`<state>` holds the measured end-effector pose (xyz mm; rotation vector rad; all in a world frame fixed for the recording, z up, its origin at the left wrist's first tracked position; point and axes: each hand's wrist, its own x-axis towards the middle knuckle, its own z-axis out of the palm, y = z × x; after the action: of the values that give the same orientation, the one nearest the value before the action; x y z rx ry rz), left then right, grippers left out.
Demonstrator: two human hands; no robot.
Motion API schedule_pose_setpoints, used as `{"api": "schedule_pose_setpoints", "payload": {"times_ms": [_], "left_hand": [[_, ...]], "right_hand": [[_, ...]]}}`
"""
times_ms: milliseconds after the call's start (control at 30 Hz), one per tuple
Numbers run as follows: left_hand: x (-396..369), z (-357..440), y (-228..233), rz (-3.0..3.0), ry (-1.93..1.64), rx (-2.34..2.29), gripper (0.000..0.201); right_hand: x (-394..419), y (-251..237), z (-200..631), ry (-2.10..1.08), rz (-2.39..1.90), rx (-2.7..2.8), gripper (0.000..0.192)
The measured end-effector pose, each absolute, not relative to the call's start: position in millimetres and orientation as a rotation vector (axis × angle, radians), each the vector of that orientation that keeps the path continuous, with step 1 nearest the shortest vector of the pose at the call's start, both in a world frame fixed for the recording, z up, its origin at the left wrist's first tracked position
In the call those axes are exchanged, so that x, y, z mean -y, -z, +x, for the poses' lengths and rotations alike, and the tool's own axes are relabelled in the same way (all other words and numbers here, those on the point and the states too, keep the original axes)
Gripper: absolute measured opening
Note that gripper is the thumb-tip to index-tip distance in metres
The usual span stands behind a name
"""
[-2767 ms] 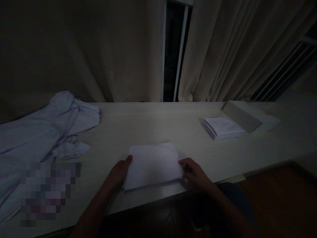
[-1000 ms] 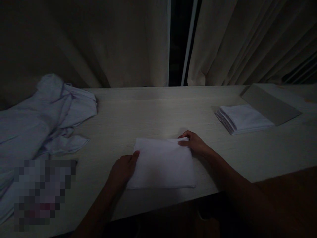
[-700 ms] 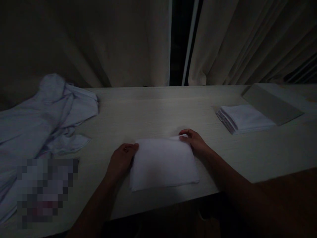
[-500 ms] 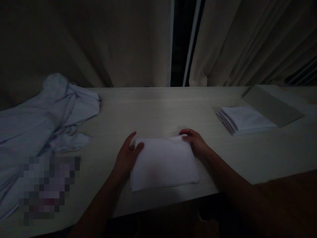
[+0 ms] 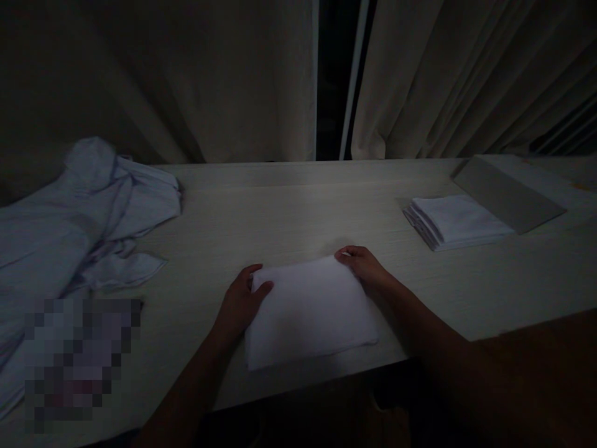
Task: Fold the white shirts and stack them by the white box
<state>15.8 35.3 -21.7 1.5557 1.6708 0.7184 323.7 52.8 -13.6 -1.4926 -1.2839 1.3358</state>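
A folded white cloth [image 5: 310, 320] lies flat near the table's front edge, between my two hands. At its far left corner, my left hand [image 5: 240, 302] has the thumb on top and the fingers curled round the side. My right hand [image 5: 366, 264] pinches the far right corner between thumb and fingers. That far edge looks slightly raised on the right. The fingers of both hands are partly hidden behind the cloth.
A crumpled heap of pale cloth [image 5: 88, 218] covers the table's left side, with a blurred-out patch [image 5: 84, 361] in front. To the right, a stack of folded cloths [image 5: 459, 221] lies against a grey, open-looking box [image 5: 510, 193]. Curtains [image 5: 233, 81] hang behind the table [image 5: 280, 211].
My left fingers have closed in on the cloth's left corner. The right hand has tightened to a pinch, and the far edge is now straighter. The view has shifted slightly.
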Motion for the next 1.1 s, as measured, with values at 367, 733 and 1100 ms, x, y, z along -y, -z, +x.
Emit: {"api": "schedule_pose_setpoints", "payload": {"times_ms": [367, 733, 1100], "left_hand": [[-29.3, 18.3, 19.1, 1.378, -0.796, -1.611, 0.063], [-17.8, 28.1, 0.2, 2.045, -0.949, -1.884, 0.061], [3.3, 41.7, 21.5, 2.722, -0.31, -1.498, 0.079]], "right_hand": [[-57.4, 22.4, 332.3, -1.173, -1.47, 1.351, 0.032], [-59.4, 26.1, 332.9, -0.64, -1.493, 1.545, 0.031], [19.4, -14.8, 292.2, -0.074, -1.533, 2.364, 0.061]]}}
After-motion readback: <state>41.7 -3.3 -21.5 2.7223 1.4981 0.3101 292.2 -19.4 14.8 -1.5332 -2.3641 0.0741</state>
